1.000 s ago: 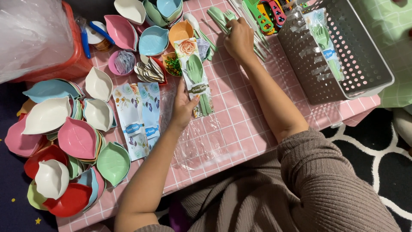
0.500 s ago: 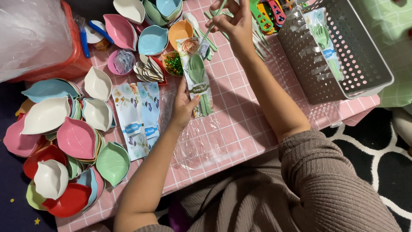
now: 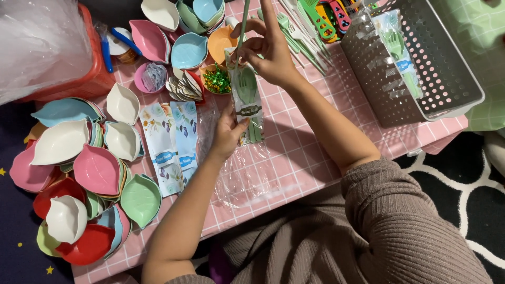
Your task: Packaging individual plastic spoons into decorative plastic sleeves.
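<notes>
My left hand (image 3: 226, 134) grips a clear packet (image 3: 247, 100) that holds a green spoon, a fork and a flowered card, tilted up off the pink checked table (image 3: 294, 152). My right hand (image 3: 268, 50) is above the packet's top end, pinching a thin green utensil handle (image 3: 243, 21) that points down into the packet's mouth. More clear wrap (image 3: 242, 173) lies under my left hand.
Piles of leaf-shaped dishes (image 3: 94, 168) fill the left side. Flowered cards (image 3: 168, 144) lie beside them. Loose green and white cutlery (image 3: 300, 31) lies at the top, and a grey perforated basket (image 3: 447, 79) with packed sets sits at the right. A red tub (image 3: 89, 79) stands top left.
My right hand picked a green utensil from the loose cutlery pile, lifted it and carried it left to the top of the packet. My left hand raised the packet slightly.
</notes>
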